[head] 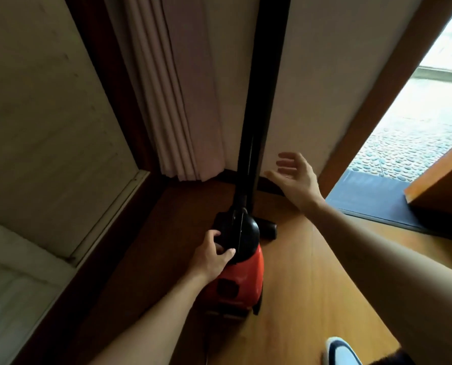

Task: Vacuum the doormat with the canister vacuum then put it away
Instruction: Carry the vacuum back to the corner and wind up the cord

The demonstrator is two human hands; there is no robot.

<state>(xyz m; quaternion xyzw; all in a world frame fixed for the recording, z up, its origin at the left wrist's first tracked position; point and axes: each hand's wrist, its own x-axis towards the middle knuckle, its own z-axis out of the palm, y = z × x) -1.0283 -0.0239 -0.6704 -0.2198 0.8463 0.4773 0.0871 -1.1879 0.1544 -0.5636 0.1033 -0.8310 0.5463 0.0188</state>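
The red and black canister vacuum (242, 275) stands on the wooden floor near the wall corner. Its black wand (248, 180) rises upright against the wall, and the black floor nozzle (268, 229) lies behind the body. My left hand (214, 255) grips the black top end of the canister. My right hand (294, 177) hovers to the right of the wand, fingers spread and relaxed, holding nothing. The dark doormat (372, 204) lies at the open doorway on the right.
Pale curtains (182, 114) hang to the floor left of the wand. A dark vertical post (269, 61) runs up the wall. A wooden door edge (440, 188) juts over the mat. A bed edge (14, 272) lies at the left. My shoe (340, 351) shows at the bottom.
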